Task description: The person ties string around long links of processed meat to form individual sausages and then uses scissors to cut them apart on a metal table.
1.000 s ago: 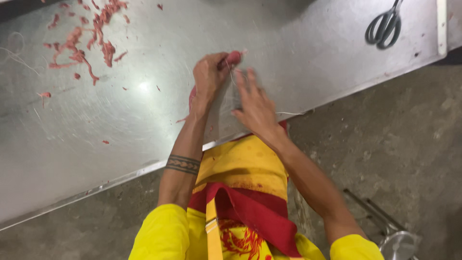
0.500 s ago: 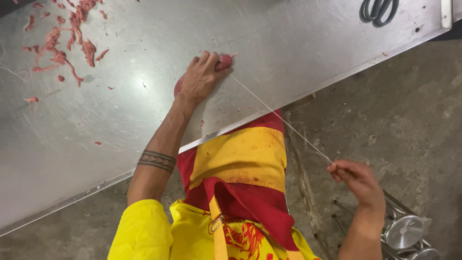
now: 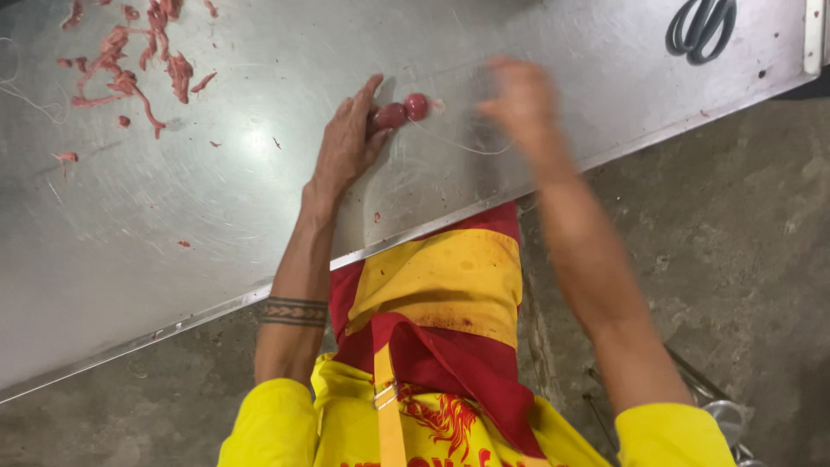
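I see my left hand pressing flat, fingers spread, pinning the small red sausage links on the steel table. At three o'clock, my right hand is blurred; I cannot tell its grip, though thin string trails toward it.

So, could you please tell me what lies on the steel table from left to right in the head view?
Scattered red meat scraps → left hand → two small round red sausage links → thin white string → blurred right hand → black-handled scissors.
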